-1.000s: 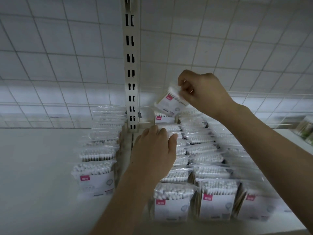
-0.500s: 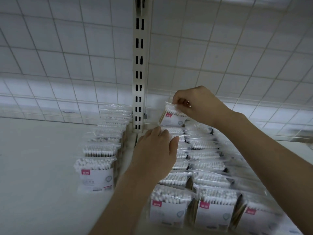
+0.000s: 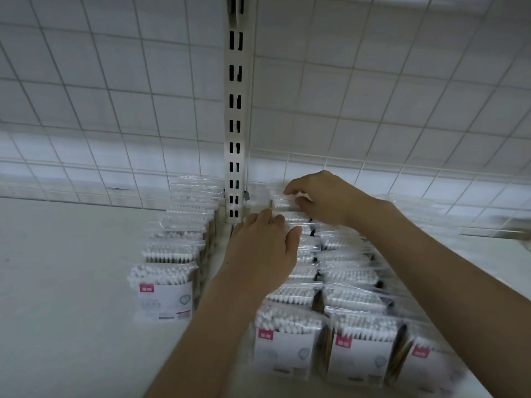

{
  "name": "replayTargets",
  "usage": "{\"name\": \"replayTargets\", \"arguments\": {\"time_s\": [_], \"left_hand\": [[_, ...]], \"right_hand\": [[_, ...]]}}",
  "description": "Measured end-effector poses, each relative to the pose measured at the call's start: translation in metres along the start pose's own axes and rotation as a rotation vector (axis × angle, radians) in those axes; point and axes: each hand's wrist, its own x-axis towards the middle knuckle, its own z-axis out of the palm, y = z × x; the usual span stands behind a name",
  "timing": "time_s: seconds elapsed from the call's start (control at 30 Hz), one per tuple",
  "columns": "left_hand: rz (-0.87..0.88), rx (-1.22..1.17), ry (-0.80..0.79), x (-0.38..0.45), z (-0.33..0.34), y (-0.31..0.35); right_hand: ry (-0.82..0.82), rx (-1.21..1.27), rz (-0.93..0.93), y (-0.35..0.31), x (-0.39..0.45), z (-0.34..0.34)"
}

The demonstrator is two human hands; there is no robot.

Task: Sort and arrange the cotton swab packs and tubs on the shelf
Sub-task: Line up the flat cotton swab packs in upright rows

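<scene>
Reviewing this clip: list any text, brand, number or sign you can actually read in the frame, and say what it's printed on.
None can be read.
Pink tag, front pack of the left row: white characters, too blurred.
Grey print and pink strip on that pack's label: too small.
Pink tags on the front packs of the right rows: blurred.
Slotted shelf upright: no markings.
</scene>
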Motion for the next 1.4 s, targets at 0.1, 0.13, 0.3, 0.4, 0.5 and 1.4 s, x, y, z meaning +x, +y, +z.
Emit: {"name": "replayTargets", "arguments": {"time_s": [0.1, 0.13, 0.3, 0.4, 0.5, 1.4], "left_hand": [[0.008, -0.014, -0.069, 0.000, -0.006, 0.000], [0.010, -0.025, -0.093, 0.001, -0.009, -0.001], [0.064, -0.052, -0.140, -0.003, -0.022, -0.001], [0.094, -0.047, -0.089, -0.010, -0.032, -0.005], [0.102, -0.032, 0.003, -0.021, -0.045, -0.011], [-0.220, -0.080, 0.228, -0.149, -0.056, -0.108]], "right_hand": [[0.051, 0.013, 0.037, -0.008, -0.014, -0.011], [0.075, 0.026, 0.047, -0.012, -0.020, -0.013], [0.189, 0.079, 0.136, -0.040, -0.055, -0.019], [0.230, 0.138, 0.182, -0.055, -0.077, -0.016], [0.243, 0.158, 0.191, -0.070, -0.092, -0.012], [0.394, 0.199, -0.007, -0.173, -0.081, 0.035]]}}
